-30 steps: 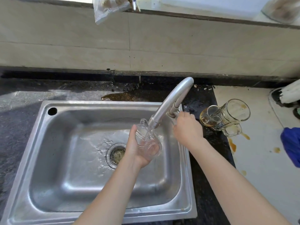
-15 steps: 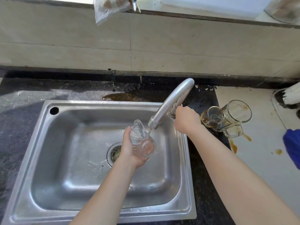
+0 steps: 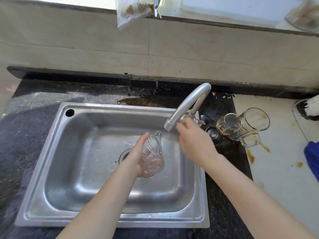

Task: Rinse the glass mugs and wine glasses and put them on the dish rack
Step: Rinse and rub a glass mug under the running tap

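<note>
The dark speckled tabletop (image 3: 32, 135) holds a steel sink (image 3: 110, 107); to the right, stained glass mugs (image 3: 241, 125) sit together among brown drips (image 3: 250, 156).

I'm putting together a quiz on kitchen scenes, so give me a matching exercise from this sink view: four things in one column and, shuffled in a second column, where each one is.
Things
1. clear glass mug
2. stained glasses
3. plastic bag
4. faucet spout

Places
A. lying on the counter right of the sink
B. arched over the sink's back right corner
C. held by the left hand above the sink
D. hanging over the ledge atop the tiled wall

Pairs: 1-C, 2-A, 3-D, 4-B
</note>
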`<state>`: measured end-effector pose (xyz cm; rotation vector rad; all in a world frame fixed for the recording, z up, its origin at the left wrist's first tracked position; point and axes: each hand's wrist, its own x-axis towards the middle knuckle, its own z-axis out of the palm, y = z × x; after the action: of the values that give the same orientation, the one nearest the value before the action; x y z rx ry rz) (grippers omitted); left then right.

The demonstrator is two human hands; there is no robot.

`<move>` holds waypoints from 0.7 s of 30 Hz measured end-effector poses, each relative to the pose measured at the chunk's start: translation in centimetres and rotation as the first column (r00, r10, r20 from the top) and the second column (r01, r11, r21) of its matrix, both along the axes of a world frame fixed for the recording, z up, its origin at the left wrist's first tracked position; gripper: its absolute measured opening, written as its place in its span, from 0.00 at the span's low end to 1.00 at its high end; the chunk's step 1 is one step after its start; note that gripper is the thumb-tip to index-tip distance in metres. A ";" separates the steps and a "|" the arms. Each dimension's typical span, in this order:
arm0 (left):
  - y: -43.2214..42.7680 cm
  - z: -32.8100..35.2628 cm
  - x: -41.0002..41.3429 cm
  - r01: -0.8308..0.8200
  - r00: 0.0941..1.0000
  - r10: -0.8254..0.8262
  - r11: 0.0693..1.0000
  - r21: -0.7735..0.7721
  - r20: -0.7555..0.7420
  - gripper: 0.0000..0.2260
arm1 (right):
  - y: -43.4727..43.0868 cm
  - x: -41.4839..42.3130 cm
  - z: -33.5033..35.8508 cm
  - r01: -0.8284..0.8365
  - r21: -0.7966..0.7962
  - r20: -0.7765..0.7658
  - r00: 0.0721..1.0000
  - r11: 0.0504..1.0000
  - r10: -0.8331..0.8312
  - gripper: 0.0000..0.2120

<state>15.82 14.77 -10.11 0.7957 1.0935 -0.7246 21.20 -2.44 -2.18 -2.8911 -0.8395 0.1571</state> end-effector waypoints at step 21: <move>1.2 8.2 -4.7 0.545 0.764 -0.602 0.795 0.266 0.234 0.27 | 0.4 -9.8 2.8 0.539 0.310 -0.790 0.604 0.783 -0.102 0.13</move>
<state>11.12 16.00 -1.90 1.3927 0.6221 -0.9816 11.44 -2.07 0.62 -2.0689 -0.1149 0.8551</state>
